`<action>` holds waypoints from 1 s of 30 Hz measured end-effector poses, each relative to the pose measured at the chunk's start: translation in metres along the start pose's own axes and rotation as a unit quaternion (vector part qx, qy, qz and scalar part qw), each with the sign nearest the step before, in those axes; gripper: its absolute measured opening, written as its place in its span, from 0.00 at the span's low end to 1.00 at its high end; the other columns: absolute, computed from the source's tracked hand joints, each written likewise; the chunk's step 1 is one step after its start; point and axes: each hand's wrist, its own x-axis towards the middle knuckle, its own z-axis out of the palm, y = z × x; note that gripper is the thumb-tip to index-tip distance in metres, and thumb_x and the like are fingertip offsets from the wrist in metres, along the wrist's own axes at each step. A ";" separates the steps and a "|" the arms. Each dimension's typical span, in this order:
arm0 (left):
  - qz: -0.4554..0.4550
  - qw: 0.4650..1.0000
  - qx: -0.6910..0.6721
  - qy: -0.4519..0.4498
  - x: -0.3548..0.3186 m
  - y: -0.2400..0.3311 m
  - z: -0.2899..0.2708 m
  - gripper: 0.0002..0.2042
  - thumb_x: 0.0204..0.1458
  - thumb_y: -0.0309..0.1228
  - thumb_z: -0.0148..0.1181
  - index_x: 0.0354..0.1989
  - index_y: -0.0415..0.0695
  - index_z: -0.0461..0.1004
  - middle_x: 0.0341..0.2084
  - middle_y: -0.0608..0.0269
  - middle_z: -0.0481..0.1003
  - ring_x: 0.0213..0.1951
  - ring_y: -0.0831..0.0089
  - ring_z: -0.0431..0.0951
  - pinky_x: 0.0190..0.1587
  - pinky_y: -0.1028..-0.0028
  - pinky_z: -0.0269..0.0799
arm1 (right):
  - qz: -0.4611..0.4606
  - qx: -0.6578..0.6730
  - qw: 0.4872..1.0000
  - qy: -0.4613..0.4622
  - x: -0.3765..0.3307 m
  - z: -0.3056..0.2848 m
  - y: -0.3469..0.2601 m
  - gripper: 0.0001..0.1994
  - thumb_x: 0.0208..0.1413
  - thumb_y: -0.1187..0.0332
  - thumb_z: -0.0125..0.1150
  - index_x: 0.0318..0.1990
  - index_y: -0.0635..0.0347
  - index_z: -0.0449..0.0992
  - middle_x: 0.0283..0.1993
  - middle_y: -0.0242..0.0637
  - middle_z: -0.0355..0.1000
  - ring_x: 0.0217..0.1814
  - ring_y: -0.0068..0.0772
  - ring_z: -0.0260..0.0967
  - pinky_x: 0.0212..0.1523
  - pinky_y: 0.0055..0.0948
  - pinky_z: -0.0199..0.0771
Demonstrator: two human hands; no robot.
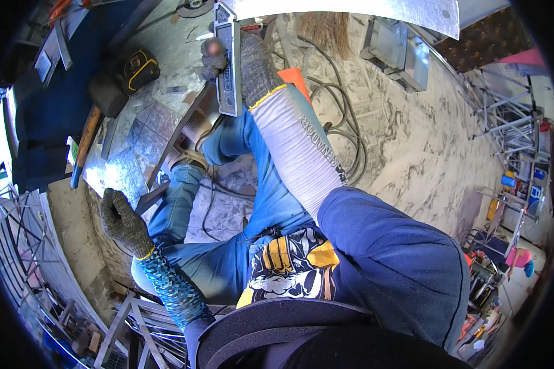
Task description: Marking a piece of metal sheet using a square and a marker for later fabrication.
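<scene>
- Two hands in grey knitted gloves show in the head view, one far up and one low on the left.
- The right hand (252, 61) reaches up and away from the body and wraps around a long silver metal bar (228, 67). The fingers are curled tight on it.
- The metal bar stands on end in the picture and lies over the edge of a grey metal table (166, 55).
- The right arm wears a white sleeve (298, 147), and the glove has a yellow rim at the wrist.
- The left hand (122, 218) is low at the left, near the corner of the table. It holds nothing. The fingers are bent a little and loose, and I cannot tell if they touch the table edge.
- The left arm wears a blue patterned sleeve (175, 289).
- A shiny sheet of metal (126, 169) lies on the table just above the left hand.
- A hammer with a brown wooden handle (85, 144) lies on the table to the left of the sheet.
- A black and yellow tape measure (138, 67) sits farther up on the table, well apart from both hands.
- The person wears blue jeans (228, 215), and the legs are under the table edge.
- Dark cables (345, 117) curl on the pale marble floor (425, 154) to the right of the right arm.
- A straw broom (326, 31) lies on the floor near the top.
</scene>
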 end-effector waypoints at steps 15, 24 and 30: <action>-0.036 0.999 0.010 -0.009 -0.001 0.004 -0.001 0.11 0.60 0.26 0.61 0.48 0.31 0.77 0.38 0.55 0.79 0.37 0.72 0.78 0.38 0.72 0.77 | 0.021 0.053 0.998 -0.022 0.005 -0.010 0.003 0.09 0.62 0.57 0.55 0.42 0.51 0.71 0.28 0.33 0.68 0.20 0.25 0.57 0.26 0.34 0.62; -0.045 0.999 -0.024 -0.006 0.000 0.004 0.002 0.11 0.60 0.24 0.61 0.48 0.31 0.77 0.38 0.55 0.80 0.37 0.72 0.78 0.40 0.73 0.76 | 0.048 0.057 0.997 -0.036 0.013 -0.017 -0.001 0.14 0.63 0.50 0.52 0.42 0.50 0.72 0.28 0.35 0.68 0.20 0.25 0.57 0.25 0.34 0.61; -0.013 0.999 0.050 0.018 -0.007 0.006 -0.020 0.10 0.59 0.25 0.61 0.47 0.34 0.78 0.33 0.61 0.78 0.34 0.75 0.75 0.37 0.74 0.73 | 0.040 0.004 0.999 -0.004 0.000 0.012 0.018 0.18 0.62 0.45 0.50 0.40 0.48 0.72 0.27 0.35 0.67 0.19 0.25 0.56 0.25 0.32 0.61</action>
